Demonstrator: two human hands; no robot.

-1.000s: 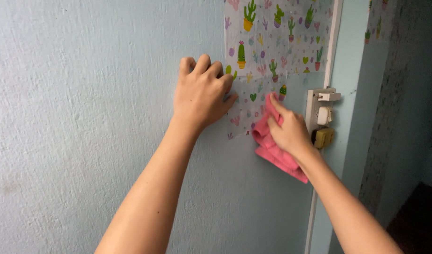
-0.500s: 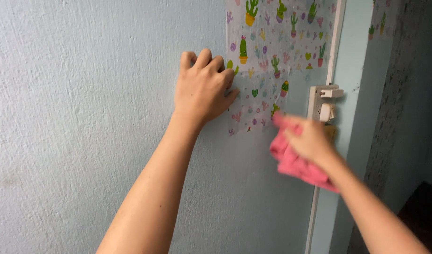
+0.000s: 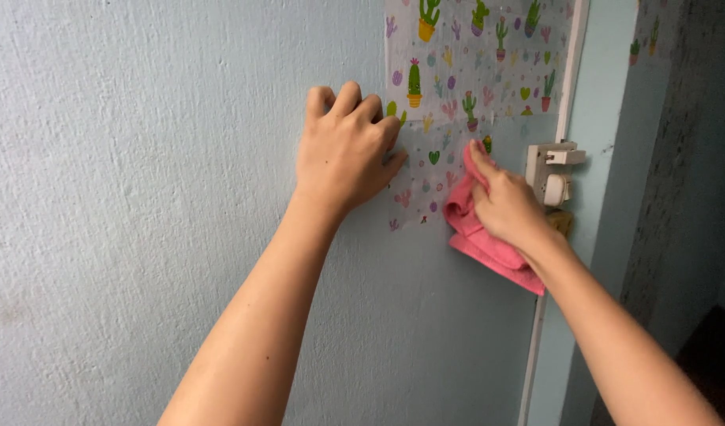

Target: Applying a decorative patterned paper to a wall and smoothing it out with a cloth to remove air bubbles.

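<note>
A sheet of cactus-patterned film is stuck on a pale blue textured wall. My left hand presses flat on the sheet's left edge, fingers together and pointing up. My right hand grips a folded pink cloth and pushes it against the lower right part of the sheet. The sheet's bottom edge is partly hidden behind both hands.
A white latch or switch fitting sits on the pale door frame just right of my right hand. Beyond the frame is a dark speckled wall and a shadowed floor at the lower right.
My right hand with the pink cloth dropped down and right off the sheet, then came back up and left onto it. My left hand stayed pressed in place.
</note>
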